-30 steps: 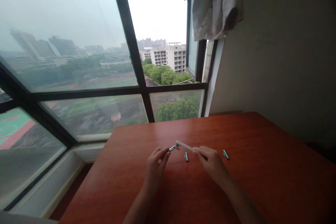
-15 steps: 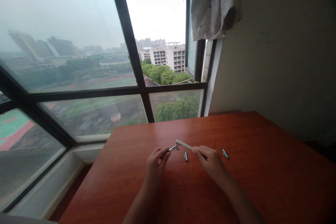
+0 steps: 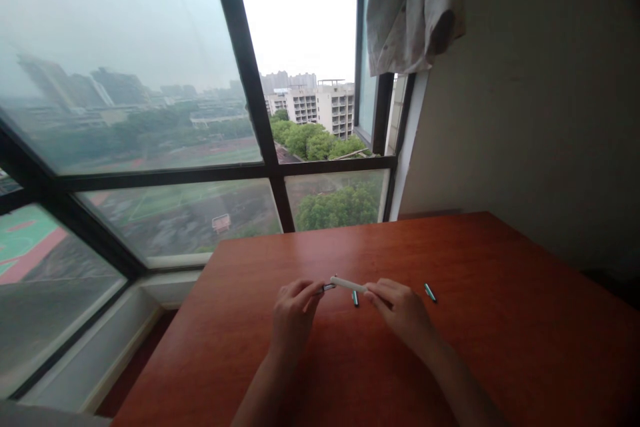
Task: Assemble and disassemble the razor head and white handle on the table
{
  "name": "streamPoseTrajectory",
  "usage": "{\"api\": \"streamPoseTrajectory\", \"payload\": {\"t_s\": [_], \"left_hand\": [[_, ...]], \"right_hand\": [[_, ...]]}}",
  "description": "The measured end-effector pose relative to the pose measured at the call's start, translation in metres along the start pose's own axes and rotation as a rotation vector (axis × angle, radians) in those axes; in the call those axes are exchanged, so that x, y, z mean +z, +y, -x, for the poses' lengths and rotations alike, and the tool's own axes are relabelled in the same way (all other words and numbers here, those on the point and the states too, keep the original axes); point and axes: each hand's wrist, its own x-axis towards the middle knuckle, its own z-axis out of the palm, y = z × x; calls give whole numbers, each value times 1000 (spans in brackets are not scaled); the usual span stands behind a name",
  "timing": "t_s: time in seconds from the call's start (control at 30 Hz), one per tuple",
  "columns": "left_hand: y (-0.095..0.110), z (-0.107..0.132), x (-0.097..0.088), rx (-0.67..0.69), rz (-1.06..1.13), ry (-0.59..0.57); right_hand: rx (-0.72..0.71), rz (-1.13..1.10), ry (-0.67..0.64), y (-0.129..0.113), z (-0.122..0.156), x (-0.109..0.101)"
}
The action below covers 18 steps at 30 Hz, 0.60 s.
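Observation:
My left hand (image 3: pixel 293 315) pinches a silver razor handle (image 3: pixel 328 287) between thumb and fingers, its head end pointing right. From the other side, my right hand (image 3: pixel 401 310) grips a thin whitish stick (image 3: pixel 349 284) of a kind I cannot make out. The stick's rounded tip overlaps the end of the razor handle and partly hides it; whether they touch is unclear. Below the stick, a small green and dark razor cartridge (image 3: pixel 355 298) lies on the table. A second razor cartridge (image 3: pixel 430 292) rests to the right of my right hand.
The reddish-brown wooden table (image 3: pixel 240 347) reaches back to a dark-framed window (image 3: pixel 280 193). A wall (image 3: pixel 505 120) stands on the right. Light cloth (image 3: pixel 410 13) hangs by the open pane, well above the table.
The stick's tip has dropped and moved slightly left, now covering the razor handle's head end. My left hand has turned a little; both hands keep their holds.

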Motion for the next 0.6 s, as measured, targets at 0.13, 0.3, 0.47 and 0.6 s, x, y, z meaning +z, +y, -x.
{"api": "streamPoseTrajectory", "payload": {"t_s": [0.13,0.3,0.47,0.6], "left_hand": [[0,0,1,34,-47,-24],[-1,1,2,35,-46,-51],[0,1,2,28,-56,-62],[1,1,2,41,-65,-66]], "right_hand": [[17,65,43,2,1,2],[53,95,74,3,2,5],[19,36,-5,-1,0,3],[21,41,-5,-1,0,1]]}}
